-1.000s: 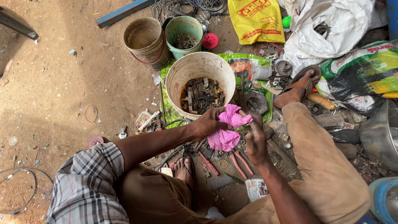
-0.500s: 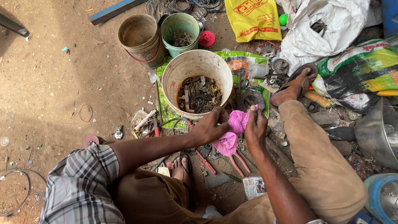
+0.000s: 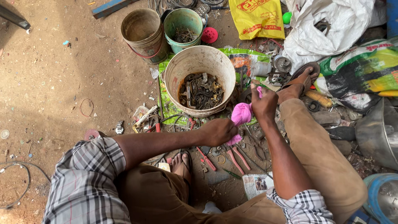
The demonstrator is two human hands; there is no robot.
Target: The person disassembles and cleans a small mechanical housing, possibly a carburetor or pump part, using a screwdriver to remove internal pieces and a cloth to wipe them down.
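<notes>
I sit on a dirt floor and hold a pink cloth [image 3: 241, 114] stretched between both hands. My left hand [image 3: 219, 131] grips its lower end. My right hand [image 3: 264, 103] grips its upper end, a little higher and to the right. Just beyond the hands stands a cream plastic bucket [image 3: 174, 72] with several rusty metal parts in its bottom. Red-handled pliers [image 3: 236, 159] and other small tools lie on the ground under my hands.
A brown bucket [image 3: 144, 35] and a green bucket [image 3: 185, 25] stand at the back. A yellow bag [image 3: 258, 17], a white sack [image 3: 327, 29] and a green printed bag [image 3: 365, 70] lie to the right. A metal bowl [image 3: 379, 132] sits at the right edge.
The two hands have moved apart: the right hand rose with the cloth's upper end while the left stayed low, so the bunched cloth is now pulled out between them.
</notes>
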